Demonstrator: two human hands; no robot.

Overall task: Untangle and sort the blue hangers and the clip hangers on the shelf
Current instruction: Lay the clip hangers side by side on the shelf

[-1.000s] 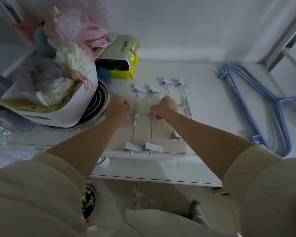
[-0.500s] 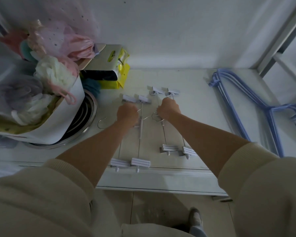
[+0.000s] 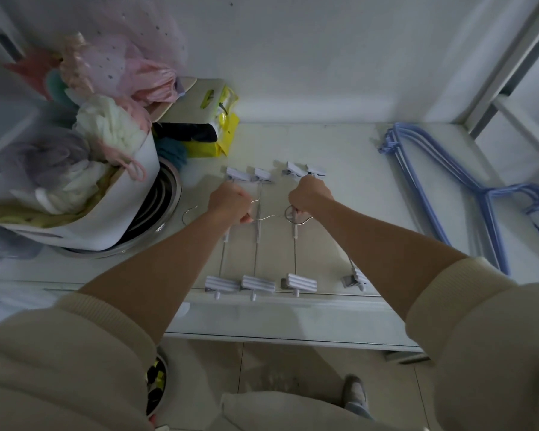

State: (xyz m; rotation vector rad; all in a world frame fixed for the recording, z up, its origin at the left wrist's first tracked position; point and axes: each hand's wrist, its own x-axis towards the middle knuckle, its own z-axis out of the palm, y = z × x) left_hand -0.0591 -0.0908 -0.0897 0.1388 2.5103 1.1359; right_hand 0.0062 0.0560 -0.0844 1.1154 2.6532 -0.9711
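On the shelf [image 3: 339,150] both hands, left hand [image 3: 229,206] and right hand [image 3: 308,197], pinch the light, bendy wire hooks of the clip hangers [image 3: 259,231], best held there

White bin [image 3: 137,188] of cloths (overflowing) on metal basin [image 3: 168,209]; yellow bag [image 3: 224,132].

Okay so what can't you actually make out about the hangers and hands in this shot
- Head view: whether the clip hangers' wire hooks are unhooked; the left hand and right hand cover the junction.
- Number of blue hangers: stacked, and cut off by the right edge.
- Fourth clip hanger's rod: behind the right forearm.
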